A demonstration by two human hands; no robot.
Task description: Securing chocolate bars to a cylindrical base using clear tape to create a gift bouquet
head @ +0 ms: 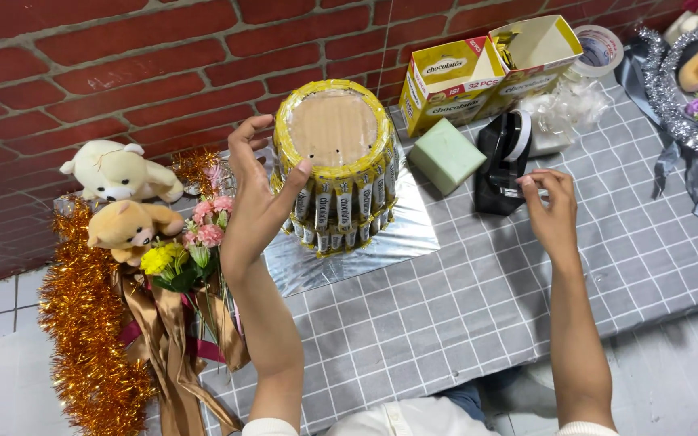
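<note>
A round two-tier tower of yellow snack bars [341,173] with a cardboard top stands on a silver board [401,234]. My left hand [256,194] presses its thumb against the tower's upper left rim, fingers spread. My right hand [549,206] pinches the end of the tape at a black tape dispenser [501,161] to the tower's right.
A green foam block [446,155] lies by two open yellow cartons [486,73], with a tape roll [601,47] behind. A bouquet with two plush bears [127,202], flowers and gold tinsel [82,339] lies at left. Silver tinsel [688,121] edges another bouquet at right. A brick wall rises behind the grey checked tablecloth [478,307].
</note>
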